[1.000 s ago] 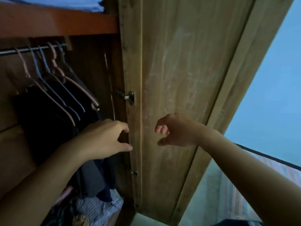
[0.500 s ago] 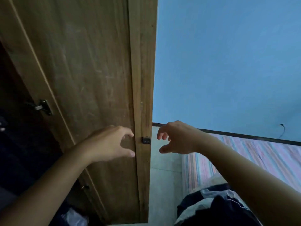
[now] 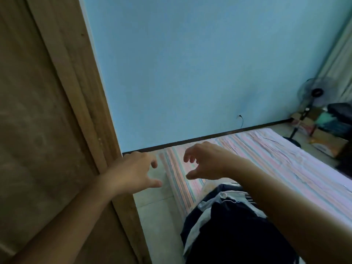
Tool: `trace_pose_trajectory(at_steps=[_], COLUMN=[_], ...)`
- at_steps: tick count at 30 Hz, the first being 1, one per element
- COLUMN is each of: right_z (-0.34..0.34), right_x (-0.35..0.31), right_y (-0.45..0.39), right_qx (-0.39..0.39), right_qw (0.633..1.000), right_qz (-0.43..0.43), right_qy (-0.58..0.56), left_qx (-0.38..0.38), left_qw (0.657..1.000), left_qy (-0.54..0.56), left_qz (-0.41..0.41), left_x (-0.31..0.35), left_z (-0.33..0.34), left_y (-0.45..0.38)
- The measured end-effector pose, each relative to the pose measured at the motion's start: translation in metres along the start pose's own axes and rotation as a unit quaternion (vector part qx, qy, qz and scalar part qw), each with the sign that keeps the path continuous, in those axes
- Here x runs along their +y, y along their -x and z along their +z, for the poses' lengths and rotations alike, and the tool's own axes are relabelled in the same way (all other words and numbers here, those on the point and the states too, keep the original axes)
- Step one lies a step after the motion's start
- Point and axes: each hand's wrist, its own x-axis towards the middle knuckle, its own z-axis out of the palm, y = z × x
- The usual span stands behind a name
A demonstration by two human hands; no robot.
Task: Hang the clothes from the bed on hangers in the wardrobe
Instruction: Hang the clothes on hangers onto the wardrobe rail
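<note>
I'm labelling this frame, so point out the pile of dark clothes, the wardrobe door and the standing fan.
pile of dark clothes [image 3: 234,231], head view, on the dark fabric.
wardrobe door [image 3: 38,111], head view, on its wooden panel.
standing fan [image 3: 315,92], head view, on its round head.

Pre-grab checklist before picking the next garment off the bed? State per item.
1. Left hand free: ok, fingers loosely curled, holds nothing.
2. Right hand free: ok, holds nothing.
3. Garments in view: ok, dark clothes pile lies on the striped bed under the right forearm.
4. Hands touching the pile: not ok, both above it.
5. Hanger at hand: cannot tell, none in view.
6. Wardrobe door open: cannot tell, only its panel shows.
</note>
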Motion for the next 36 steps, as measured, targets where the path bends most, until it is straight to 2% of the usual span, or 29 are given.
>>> trace_pose_trajectory(at_steps=[8, 19, 28, 36], right_z=[0.013, 0.036, 0.068, 0.117], right_x=[0.03, 0.115, 0.231, 0.335], right_y=[0.05, 0.126, 0.16, 0.151], right_qx=[0.025, 0.057, 0.064, 0.062], right_qw=[0.991, 0.956, 0.931, 0.913], right_qz=[0.129, 0.284, 0.355, 0.4], right_qy=[-0.024, -0.048, -0.06, -0.051], left_qx=[-0.029, -0.055, -0.091, -0.124], left_qw=[0.99, 0.972, 0.97, 0.974], left_qy=[-0.031, -0.019, 0.006, 0.037], left_qz=[0.131, 0.227, 0.227, 0.186], left_x=[0.03, 0.12, 0.197, 0.248], left_z=[0.01, 0.051, 0.124, 0.206], left_y=[-0.028, -0.082, -0.167, -0.242])
